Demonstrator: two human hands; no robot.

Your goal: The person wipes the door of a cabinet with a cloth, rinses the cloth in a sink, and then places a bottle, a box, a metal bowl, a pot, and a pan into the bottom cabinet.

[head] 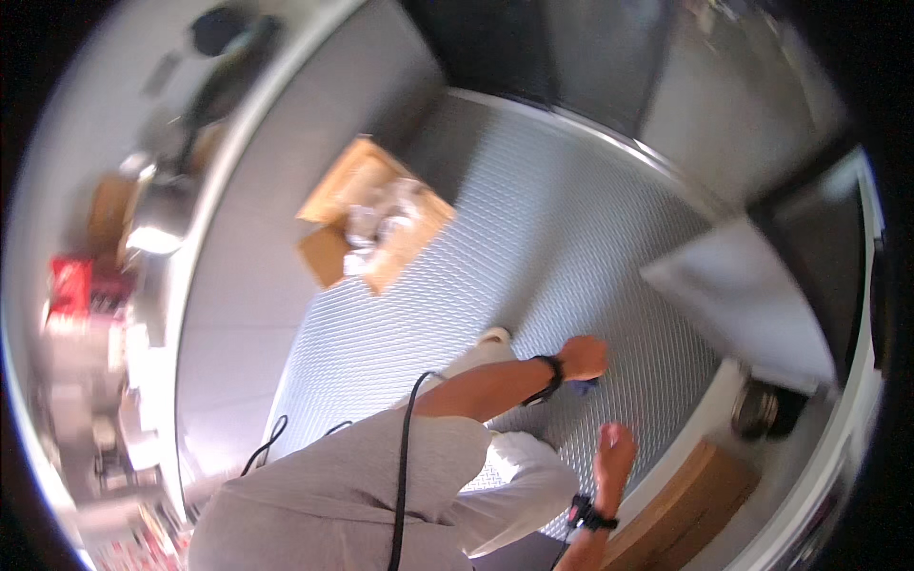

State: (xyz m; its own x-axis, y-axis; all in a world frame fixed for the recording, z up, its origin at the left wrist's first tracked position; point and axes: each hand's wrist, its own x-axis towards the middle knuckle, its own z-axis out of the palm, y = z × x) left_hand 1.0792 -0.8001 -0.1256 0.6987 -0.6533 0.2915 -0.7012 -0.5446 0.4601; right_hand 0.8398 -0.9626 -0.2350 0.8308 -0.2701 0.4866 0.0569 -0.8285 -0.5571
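Note:
My left hand [583, 357], with a black band at the wrist, is closed in a fist above the ribbed metal floor [557, 214]. A small dark blue thing [584, 387] shows at the underside of the fist, too blurred to name. My right hand [615, 444] is lower in the view, near my knee and apart from the left one; its wrist carries a black strap with a device. Nothing plainly shows in it, and its fingers are blurred. A black cable [403, 471] runs over my light shirt.
An open cardboard box [421, 250] with crumpled clear or silvery wrapping stands on the floor by a grey panel [243, 285]. A long brown cardboard box [678, 507] lies at the lower right, near a dark round object [754, 410]. Dark panels edge the floor; a cluttered surface lies left.

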